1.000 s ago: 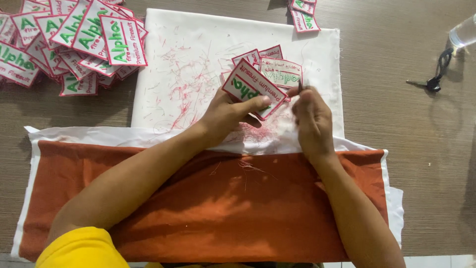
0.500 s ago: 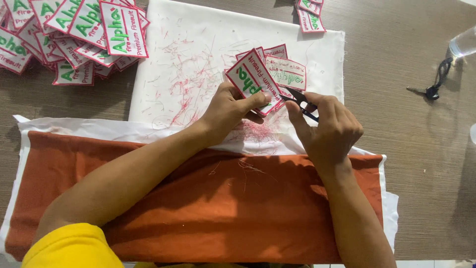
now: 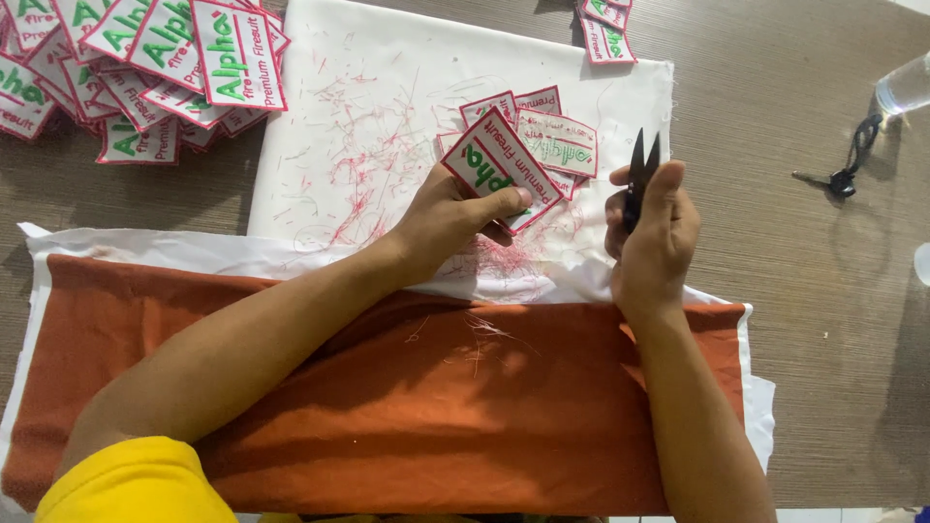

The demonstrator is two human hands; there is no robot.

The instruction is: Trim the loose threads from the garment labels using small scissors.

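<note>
My left hand (image 3: 455,218) pinches a white embroidered patch (image 3: 499,163) with a red border and green lettering, held tilted above the white cloth (image 3: 387,107). My right hand (image 3: 654,228) grips small black thread snips (image 3: 638,174), blades pointing up and slightly apart, a short way right of the patch. Under the held patch lie a few more patches (image 3: 557,143) of the same kind. Red thread trimmings (image 3: 363,165) are scattered over the white cloth.
A heap of patches (image 3: 145,68) fills the top left. Two more patches (image 3: 605,34) lie at the cloth's top edge. An orange cloth (image 3: 387,407) covers the near table. A clear bottle (image 3: 906,87) and a small black tool (image 3: 845,179) sit at the right.
My right hand has drawn away from the patch to the right and raised the snips upright. The left hand still holds the patch, now tilted more.
</note>
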